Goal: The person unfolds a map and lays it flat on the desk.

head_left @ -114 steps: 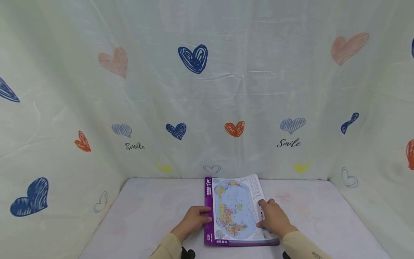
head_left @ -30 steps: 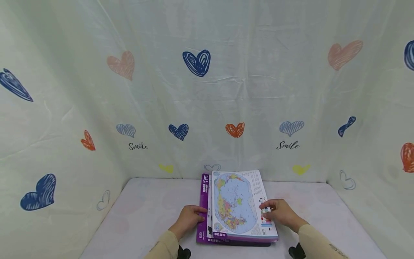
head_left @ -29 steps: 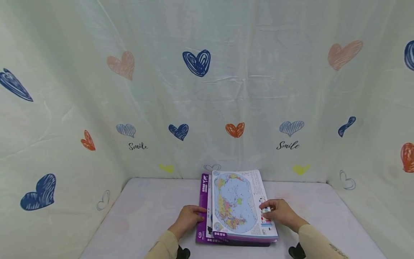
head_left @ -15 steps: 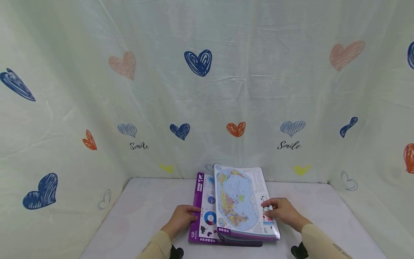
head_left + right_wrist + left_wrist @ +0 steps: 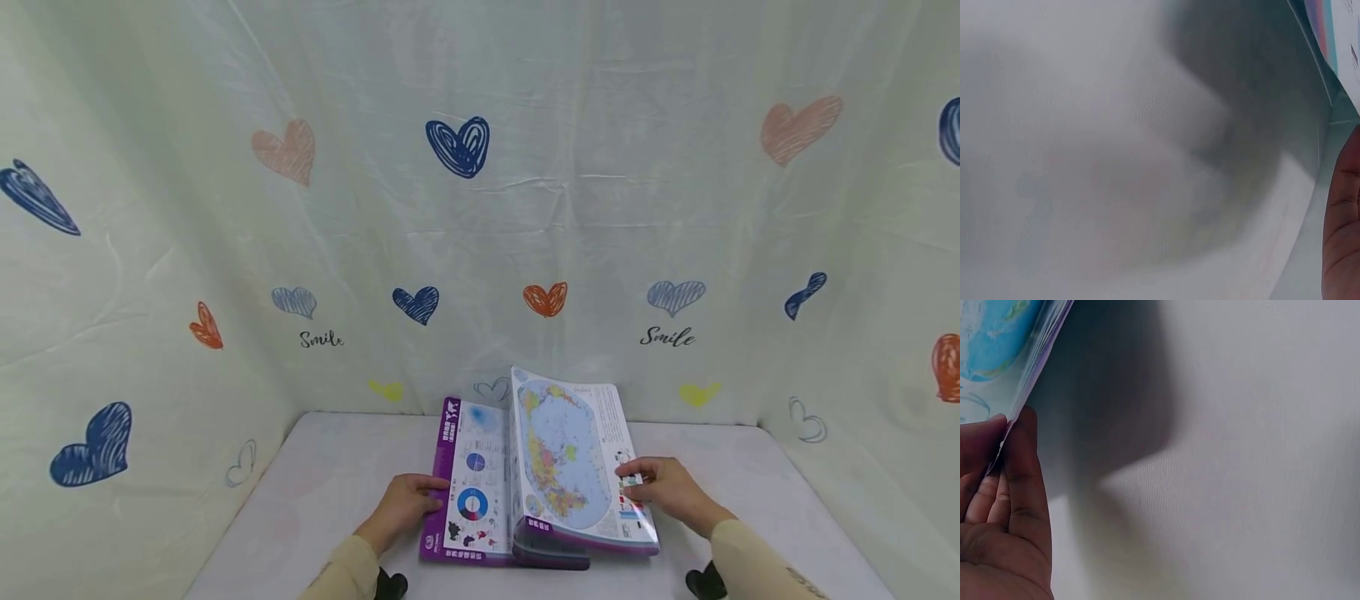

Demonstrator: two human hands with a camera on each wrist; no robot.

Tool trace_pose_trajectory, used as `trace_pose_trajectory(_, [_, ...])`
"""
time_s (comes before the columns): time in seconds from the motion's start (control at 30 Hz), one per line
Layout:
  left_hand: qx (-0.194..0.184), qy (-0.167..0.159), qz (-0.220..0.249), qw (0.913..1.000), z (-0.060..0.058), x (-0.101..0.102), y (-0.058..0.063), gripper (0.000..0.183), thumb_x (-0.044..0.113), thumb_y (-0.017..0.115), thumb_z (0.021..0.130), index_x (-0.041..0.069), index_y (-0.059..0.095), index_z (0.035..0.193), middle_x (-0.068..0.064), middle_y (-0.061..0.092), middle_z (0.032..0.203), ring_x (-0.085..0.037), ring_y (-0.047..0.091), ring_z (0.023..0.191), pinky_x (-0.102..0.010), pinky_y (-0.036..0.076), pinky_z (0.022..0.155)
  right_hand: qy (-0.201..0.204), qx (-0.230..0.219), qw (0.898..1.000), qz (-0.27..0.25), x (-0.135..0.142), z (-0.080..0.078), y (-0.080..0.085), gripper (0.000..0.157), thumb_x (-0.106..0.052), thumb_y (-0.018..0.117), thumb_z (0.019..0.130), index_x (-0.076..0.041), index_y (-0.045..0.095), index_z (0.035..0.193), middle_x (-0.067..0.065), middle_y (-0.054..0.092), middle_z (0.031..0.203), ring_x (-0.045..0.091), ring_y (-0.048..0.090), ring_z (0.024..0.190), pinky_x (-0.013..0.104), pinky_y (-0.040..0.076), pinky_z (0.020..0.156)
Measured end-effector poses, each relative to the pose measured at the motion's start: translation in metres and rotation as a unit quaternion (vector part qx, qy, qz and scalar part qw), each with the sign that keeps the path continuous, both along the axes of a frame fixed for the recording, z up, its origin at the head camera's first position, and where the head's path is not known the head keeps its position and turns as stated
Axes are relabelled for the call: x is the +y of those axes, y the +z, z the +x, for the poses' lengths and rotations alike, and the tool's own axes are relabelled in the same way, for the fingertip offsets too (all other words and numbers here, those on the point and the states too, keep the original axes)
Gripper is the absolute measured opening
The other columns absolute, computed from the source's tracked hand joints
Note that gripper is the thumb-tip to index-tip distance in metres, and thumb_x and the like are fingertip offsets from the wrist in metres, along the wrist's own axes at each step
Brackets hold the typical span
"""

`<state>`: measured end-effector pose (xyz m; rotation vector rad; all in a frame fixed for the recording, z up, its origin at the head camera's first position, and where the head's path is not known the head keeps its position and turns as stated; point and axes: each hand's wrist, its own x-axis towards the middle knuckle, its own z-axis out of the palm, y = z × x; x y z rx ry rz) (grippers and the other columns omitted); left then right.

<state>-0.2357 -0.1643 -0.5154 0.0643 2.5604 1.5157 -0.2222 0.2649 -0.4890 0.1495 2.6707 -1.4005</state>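
A world map (image 5: 566,450) with a purple lower border is held at its right edge by my right hand (image 5: 675,490), thumb and fingers pinching it. To its left lies a purple-edged panel (image 5: 480,475) with small charts, partly under the map. My left hand (image 5: 405,504) pinches that panel's left edge; the left wrist view shows thumb and fingers (image 5: 1013,450) closed on the thin edge. The map's left edge curls upward. Whether map and panel are one folded sheet, I cannot tell. Only part of the right hand (image 5: 1342,231) shows in the right wrist view, fingertips hidden.
The white table (image 5: 337,467) stretches to both sides of the map. A pale curtain (image 5: 585,233) printed with hearts and "Smile" surrounds its back and sides. Dark straps or mounts (image 5: 390,583) sit near both wrists.
The hands have drawn apart, left hand leftward and right hand slightly rightward. The map has slid right and its left edge has risen, so more of the chart panel shows.
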Motion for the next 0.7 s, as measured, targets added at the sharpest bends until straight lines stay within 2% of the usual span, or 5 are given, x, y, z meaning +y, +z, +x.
trace_pose_trajectory(0.2, [-0.002,0.004,-0.01,0.9999,0.001,-0.014,0.001,0.028,-0.001,0.07,0.084,0.002,0.074,0.111,-0.017,0.066,0.118,-0.029,0.059,0.105,-0.049,0.051,0.09,-0.004,0.005,1.0,0.003,0.007,0.001,0.003,0.028,-0.01,0.083,0.078,-0.008,0.075,0.105,0.003,0.062,0.095,0.023,0.049,0.085,0.03,0.045,0.063])
trace_pose_trajectory(0.37, [-0.009,0.02,-0.018,0.9996,0.002,-0.023,0.002,0.028,-0.002,0.07,0.084,0.003,0.074,0.111,-0.016,0.065,0.119,-0.026,0.059,0.102,-0.047,0.052,0.089,-0.006,0.009,1.0,0.0,0.014,0.001,0.003,0.03,-0.011,0.084,0.077,-0.008,0.075,0.105,0.004,0.061,0.092,0.023,0.049,0.083,0.029,0.046,0.061])
trace_pose_trajectory(0.7, [-0.023,0.027,-0.01,0.9993,0.004,-0.035,0.006,0.027,-0.004,0.068,0.085,0.001,0.073,0.111,-0.018,0.066,0.117,-0.024,0.059,0.096,-0.041,0.055,0.081,-0.013,0.004,1.0,0.015,0.023,0.004,0.011,0.03,-0.012,0.083,0.079,-0.008,0.075,0.107,0.004,0.064,0.101,0.024,0.049,0.089,0.03,0.047,0.065])
